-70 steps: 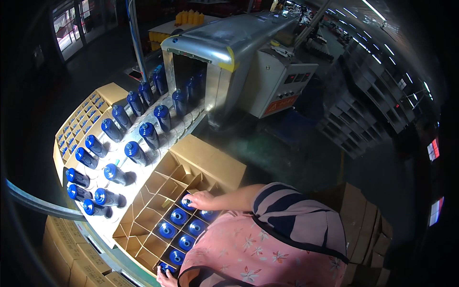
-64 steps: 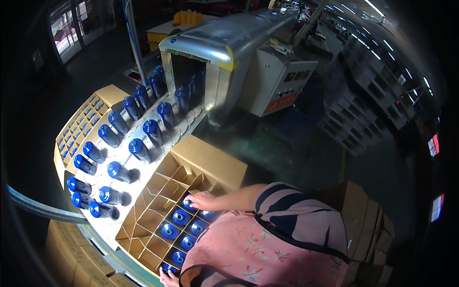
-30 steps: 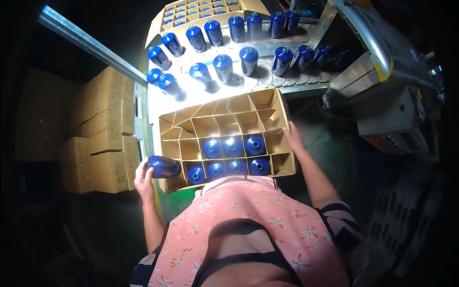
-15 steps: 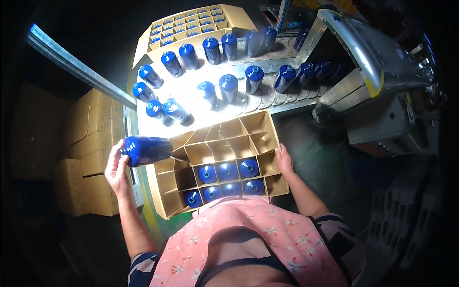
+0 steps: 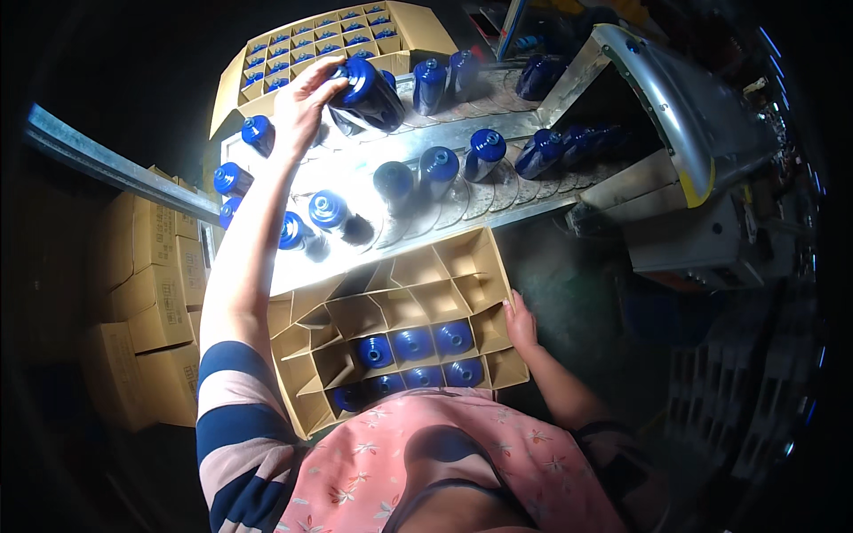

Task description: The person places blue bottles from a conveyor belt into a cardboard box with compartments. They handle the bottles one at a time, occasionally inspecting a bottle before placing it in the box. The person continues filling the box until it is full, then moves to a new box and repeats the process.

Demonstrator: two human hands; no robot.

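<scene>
My left hand point(image 5: 306, 105) reaches out over the far lane of the conveyor, its fingers closed around the neck end of a tilted blue bottle point(image 5: 373, 102). In front of my body sits a cardboard box point(image 5: 484, 258) with dividers, tilted a little. Several blue bottles point(image 5: 414, 344) stand in its near compartments, while the far compartments hold none. My right hand point(image 5: 521, 322) grips the right wall of this box, fingers against its edge. More blue bottles point(image 5: 329, 210) stand upright on the conveyor's near lane, between the box and my left hand.
Behind the conveyor point(image 5: 435, 133) is a second divided box point(image 5: 238, 80) filled with blue bottles. Stacked closed cartons point(image 5: 142, 302) stand at the left, below a metal rail point(image 5: 115, 164). A metal machine hood point(image 5: 653, 115) covers the conveyor's right end.
My left hand has swung from beside the box's left side up and forward to the far lane, with a blue bottle in it. My right hand stays on the box.
</scene>
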